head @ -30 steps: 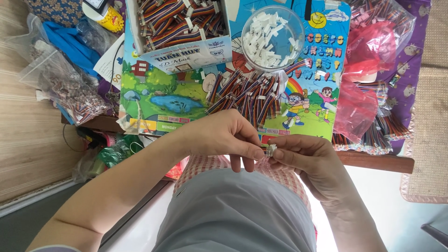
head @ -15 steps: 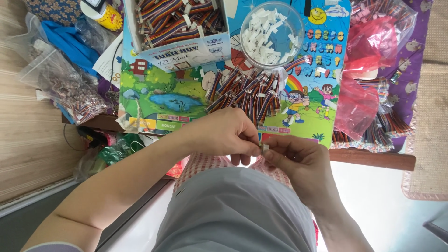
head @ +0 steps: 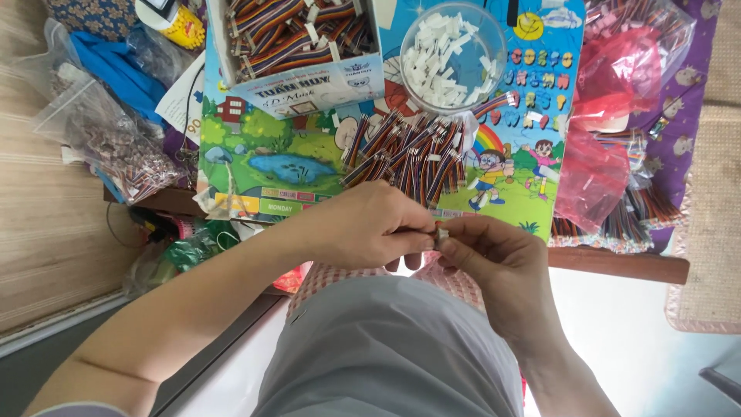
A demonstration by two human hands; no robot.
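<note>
Barely shifted since earlier, left hand [head: 370,228] and right hand [head: 494,255] pinch one small white plastic connector [head: 442,233] — light, fiddly, best held by its sides — fingertips clenched.

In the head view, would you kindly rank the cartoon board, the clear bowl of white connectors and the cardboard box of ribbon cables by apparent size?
1. cartoon board
2. cardboard box of ribbon cables
3. clear bowl of white connectors

Can't really make out the tiny piece [head: 442,234] pinched between both hands, fingers cover most of it, and the cardboard box [head: 301,46] is cut off up top.
</note>
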